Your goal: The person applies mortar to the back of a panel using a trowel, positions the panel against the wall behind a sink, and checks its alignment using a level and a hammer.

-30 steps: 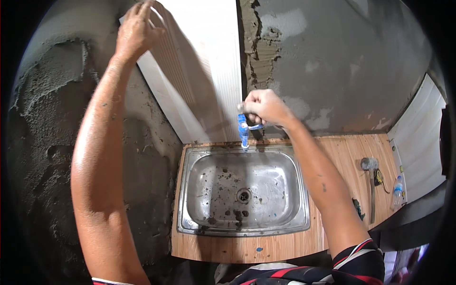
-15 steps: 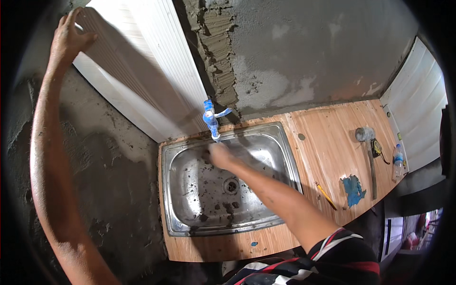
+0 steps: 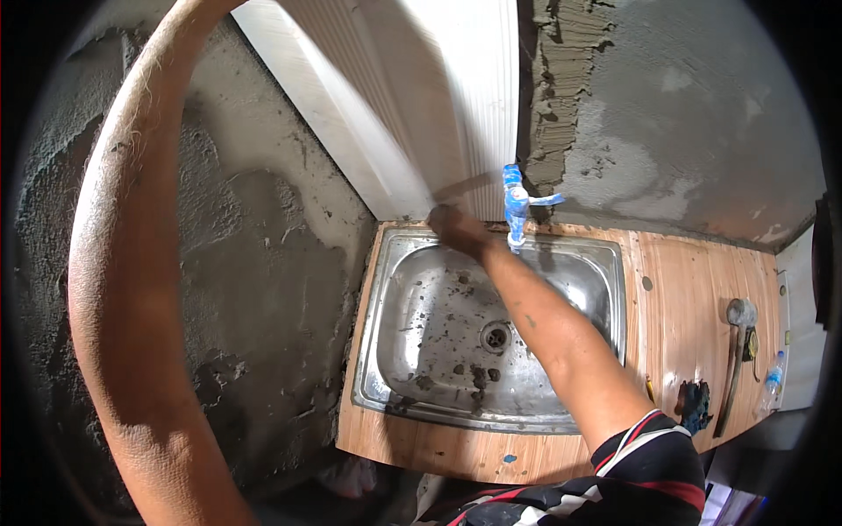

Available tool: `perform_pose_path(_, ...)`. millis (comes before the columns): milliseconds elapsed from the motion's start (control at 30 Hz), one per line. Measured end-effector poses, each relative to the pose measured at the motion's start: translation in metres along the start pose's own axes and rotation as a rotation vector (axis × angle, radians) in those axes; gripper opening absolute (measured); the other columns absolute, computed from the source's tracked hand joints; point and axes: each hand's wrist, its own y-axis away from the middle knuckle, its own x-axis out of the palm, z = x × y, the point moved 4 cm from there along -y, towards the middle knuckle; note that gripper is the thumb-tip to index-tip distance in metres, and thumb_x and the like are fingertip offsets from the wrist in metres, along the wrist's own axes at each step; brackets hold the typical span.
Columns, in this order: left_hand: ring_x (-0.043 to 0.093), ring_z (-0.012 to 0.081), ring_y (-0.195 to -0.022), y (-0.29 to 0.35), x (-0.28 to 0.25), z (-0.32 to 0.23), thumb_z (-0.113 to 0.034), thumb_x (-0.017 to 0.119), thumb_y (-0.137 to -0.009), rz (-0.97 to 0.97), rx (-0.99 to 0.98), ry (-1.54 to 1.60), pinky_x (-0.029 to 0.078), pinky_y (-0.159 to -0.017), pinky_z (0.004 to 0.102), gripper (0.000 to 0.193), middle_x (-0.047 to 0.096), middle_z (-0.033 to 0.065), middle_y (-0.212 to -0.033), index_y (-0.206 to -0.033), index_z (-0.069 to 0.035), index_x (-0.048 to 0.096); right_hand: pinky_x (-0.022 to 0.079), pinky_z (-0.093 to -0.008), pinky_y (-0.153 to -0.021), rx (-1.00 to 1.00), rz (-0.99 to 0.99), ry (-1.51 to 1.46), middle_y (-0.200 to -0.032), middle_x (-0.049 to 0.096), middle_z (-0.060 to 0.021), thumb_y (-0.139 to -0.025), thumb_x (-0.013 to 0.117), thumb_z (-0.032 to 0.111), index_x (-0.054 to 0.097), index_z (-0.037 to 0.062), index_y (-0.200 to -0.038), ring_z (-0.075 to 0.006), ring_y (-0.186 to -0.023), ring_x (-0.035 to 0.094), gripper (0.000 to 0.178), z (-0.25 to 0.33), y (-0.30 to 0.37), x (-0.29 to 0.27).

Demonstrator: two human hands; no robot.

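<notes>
A tall white ribbed wall panel [image 3: 488,96] stands in the corner behind the sink, its foot at the back edge of the wooden counter. My left forearm reaches up beside it, and the hand is beyond the upper edge of the view. Across the basin stretches my right arm. At the panel's lower end, near the sink's back left corner, is my right hand [image 3: 458,230]; its fingers are dark and blurred. Just right of it rises a blue and white tap [image 3: 517,209]. The steel sink [image 3: 368,390] holds dark specks and lumps around its drain.
On the counter [image 3: 680,294] at right lie a mallet [image 3: 741,313], a tape measure [image 3: 752,345], a plastic bottle [image 3: 774,379] and a dark blue patch [image 3: 695,405]. Rough wet-looking mortar covers the left wall [image 3: 263,263]. A ridged mortar strip [image 3: 559,96] runs beside the panel.
My right hand has gone from below the tap to the panel's foot, left of the tap. The view has shifted left, and my left hand has left the picture at the top.
</notes>
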Motion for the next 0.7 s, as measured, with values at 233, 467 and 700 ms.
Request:
perform_pose_path(233,0.054,0.0386,-0.125,0.005,0.000,-0.002,-0.023,0.088,-0.062,0.028,0.008,0.007,0.048,-0.107,0.0446,0.084,0.055,0.0227,-0.132,-0.135,0.003,0.054,0.052,-0.0553,-0.079,0.405,0.057,-0.295,-0.086,0.069,-0.0262,-0.100,0.058,0.026,0.067,-0.0018,-0.093,-0.0470,-0.090,0.066,0.030,0.012,-0.011,0.004)
perform_pose_path(467,0.053,0.0378,-0.127,0.000,-0.001,-0.017,-0.024,0.087,-0.064,0.028,-0.064,0.012,0.048,-0.108,0.0452,0.086,0.053,0.0232,-0.135,-0.138,0.003,0.052,0.054,-0.0552,-0.085,-0.022,0.087,-0.014,-0.099,0.072,-0.0249,-0.097,0.057,0.027,0.068,-0.0003,-0.092,-0.0485,-0.093,0.067,0.030,-0.010,-0.002,-0.017)
perform_pose_path(700,0.052,0.0368,-0.129,0.013,0.001,-0.020,-0.017,0.086,-0.065,0.027,-0.119,-0.020,0.048,-0.110,0.0437,0.093,0.050,0.0218,-0.139,-0.146,0.003,0.045,0.054,-0.0528,-0.083,0.320,0.047,-0.252,-0.091,0.070,-0.0233,-0.097,0.059,0.031,0.070,0.0007,-0.094,-0.0442,-0.091,0.069,0.032,0.000,-0.007,-0.015)
